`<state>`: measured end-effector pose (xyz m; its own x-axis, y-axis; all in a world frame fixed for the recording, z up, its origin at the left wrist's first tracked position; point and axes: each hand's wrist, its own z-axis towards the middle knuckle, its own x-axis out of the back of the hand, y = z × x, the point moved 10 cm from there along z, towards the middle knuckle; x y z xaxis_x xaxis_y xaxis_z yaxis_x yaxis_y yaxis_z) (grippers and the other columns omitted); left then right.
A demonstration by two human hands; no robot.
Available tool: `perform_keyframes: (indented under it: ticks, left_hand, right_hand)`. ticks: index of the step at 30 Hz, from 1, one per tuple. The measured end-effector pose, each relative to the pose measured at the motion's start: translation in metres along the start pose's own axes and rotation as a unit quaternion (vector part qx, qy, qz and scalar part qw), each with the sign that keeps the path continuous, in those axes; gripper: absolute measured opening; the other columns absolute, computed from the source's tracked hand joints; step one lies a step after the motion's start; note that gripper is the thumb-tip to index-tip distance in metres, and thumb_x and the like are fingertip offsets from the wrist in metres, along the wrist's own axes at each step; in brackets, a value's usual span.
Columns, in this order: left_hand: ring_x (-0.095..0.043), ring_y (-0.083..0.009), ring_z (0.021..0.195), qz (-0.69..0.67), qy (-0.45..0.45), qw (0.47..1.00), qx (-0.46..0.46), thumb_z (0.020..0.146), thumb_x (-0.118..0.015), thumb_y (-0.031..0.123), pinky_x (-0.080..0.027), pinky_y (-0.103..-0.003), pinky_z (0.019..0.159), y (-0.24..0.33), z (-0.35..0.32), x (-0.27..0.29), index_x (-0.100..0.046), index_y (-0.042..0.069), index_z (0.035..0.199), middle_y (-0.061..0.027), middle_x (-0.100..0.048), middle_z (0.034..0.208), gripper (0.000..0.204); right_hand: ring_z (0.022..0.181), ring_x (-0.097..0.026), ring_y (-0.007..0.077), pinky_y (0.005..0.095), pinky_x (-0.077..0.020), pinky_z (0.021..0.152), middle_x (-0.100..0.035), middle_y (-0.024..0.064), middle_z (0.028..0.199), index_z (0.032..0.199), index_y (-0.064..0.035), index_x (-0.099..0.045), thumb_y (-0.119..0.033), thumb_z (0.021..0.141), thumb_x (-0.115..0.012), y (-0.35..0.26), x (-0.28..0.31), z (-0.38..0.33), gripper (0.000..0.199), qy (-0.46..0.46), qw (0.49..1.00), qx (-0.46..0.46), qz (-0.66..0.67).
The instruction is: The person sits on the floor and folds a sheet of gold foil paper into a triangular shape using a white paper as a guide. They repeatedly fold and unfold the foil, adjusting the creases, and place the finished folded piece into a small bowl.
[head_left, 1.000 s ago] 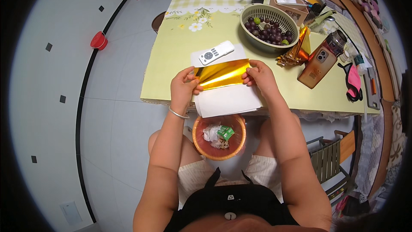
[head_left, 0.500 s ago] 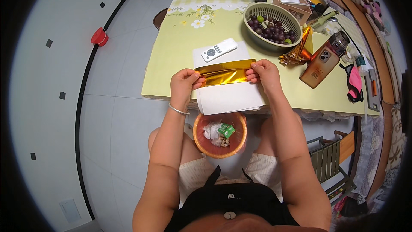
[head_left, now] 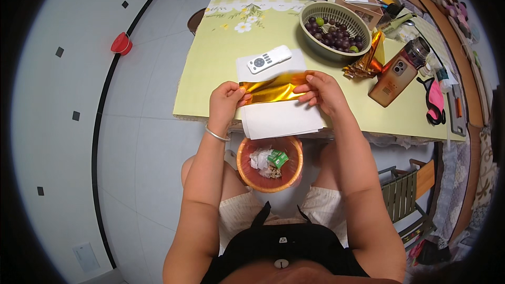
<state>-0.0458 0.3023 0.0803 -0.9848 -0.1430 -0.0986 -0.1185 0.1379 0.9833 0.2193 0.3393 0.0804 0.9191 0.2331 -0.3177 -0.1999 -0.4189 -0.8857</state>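
Note:
A shiny strip of gold foil paper (head_left: pixel 271 90) is stretched between my two hands, over white paper sheets (head_left: pixel 283 121) at the table's near edge. My left hand (head_left: pixel 226 100) pinches the strip's left end between thumb and fingers. At the right end, my right hand (head_left: pixel 323 92) grips the upper corner with thumb and forefinger, its other fingers curled loosely below. Just beyond the foil, a white remote control (head_left: pixel 269 60) lies on the sheets. A folded gold foil bundle (head_left: pixel 366 60) stands right of my right hand.
A colander (head_left: pixel 310 37) of grapes sits beyond my right hand. A phone (head_left: pixel 392 81) leans against a dark bottle (head_left: pixel 413 52) at right, near a pink eye mask (head_left: pixel 434 104). Below the table edge, a waste bin (head_left: pixel 247 176) stands between my knees. A folding chair (head_left: pixel 400 197) is at right.
The right end of the foil strip has blurred and shifted slightly left with my right hand, so the strip is less taut and more creased. My left hand has barely moved.

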Motion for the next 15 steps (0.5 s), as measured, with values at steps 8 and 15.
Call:
perform_keyframes:
  ticks: [8, 15]
  left_hand:
    - [-0.072, -0.0147, 0.076, -0.015, 0.000, 1.000, 0.007, 0.094, -0.060, -0.002, -0.056, -0.019, 0.064, 0.002, -0.001, -0.002, -0.060, -0.001, 0.089, -0.0091, -0.069, 0.085, 0.006]
    - [-0.073, -0.0178, 0.081, -0.038, 0.006, 0.999, 0.012, 0.094, -0.061, -0.001, -0.058, -0.020, 0.065, 0.003, -0.002, -0.001, -0.060, -0.002, 0.090, -0.0106, -0.069, 0.085, 0.004]
  right_hand:
    - [0.085, -0.074, 0.0226, 0.0258, -0.0611, 0.062, -0.067, 0.0165, 0.109, 0.123, 0.0031, -0.051, -0.013, 0.099, -0.055, 0.004, -0.015, -0.002, 0.030, -0.022, 0.999, -0.004, 0.039]
    - [0.085, -0.073, 0.0201, 0.0258, -0.0608, 0.062, -0.069, 0.0155, 0.103, 0.112, 0.0029, -0.056, -0.009, 0.097, -0.058, 0.007, 0.009, -0.001, 0.019, 0.033, 0.999, 0.013, 0.013]
